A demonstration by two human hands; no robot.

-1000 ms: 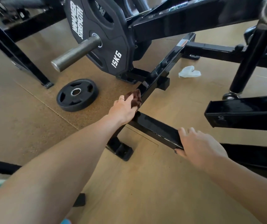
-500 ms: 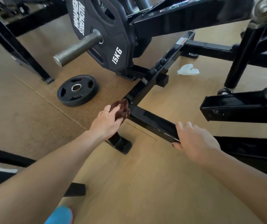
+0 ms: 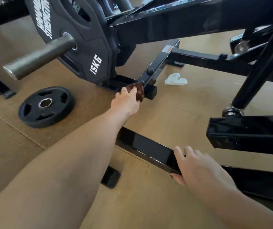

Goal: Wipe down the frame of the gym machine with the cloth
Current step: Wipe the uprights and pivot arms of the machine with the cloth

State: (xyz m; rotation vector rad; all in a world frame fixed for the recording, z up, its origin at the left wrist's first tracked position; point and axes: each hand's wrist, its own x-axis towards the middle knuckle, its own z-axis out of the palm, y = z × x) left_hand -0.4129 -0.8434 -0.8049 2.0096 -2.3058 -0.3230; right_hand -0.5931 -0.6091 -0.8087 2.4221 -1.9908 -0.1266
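The gym machine's black steel frame (image 3: pixel 159 65) lies low over the floor, one long bar running away from me and a cross bar (image 3: pixel 149 151) near me. My left hand (image 3: pixel 127 100) grips a dark brown cloth (image 3: pixel 138 92) and presses it against the long bar, just below a round bolt knob. My right hand (image 3: pixel 197 169) grips the near cross bar, fingers over its top and thumb under its edge. My left forearm hides where the two bars join.
A 15 kg plate (image 3: pixel 76 38) hangs on a steel sleeve (image 3: pixel 38 57) at upper left. A small loose plate (image 3: pixel 45 106) lies on the floor beside it. A crumpled white cloth (image 3: pixel 175 79) lies right of the bar. More black frame members (image 3: pixel 248 134) stand at right.
My left hand with the brown cloth slid back toward the cross bar joint, then moved forward up the long bar, farther from me. My right hand kept its grip on the cross bar.
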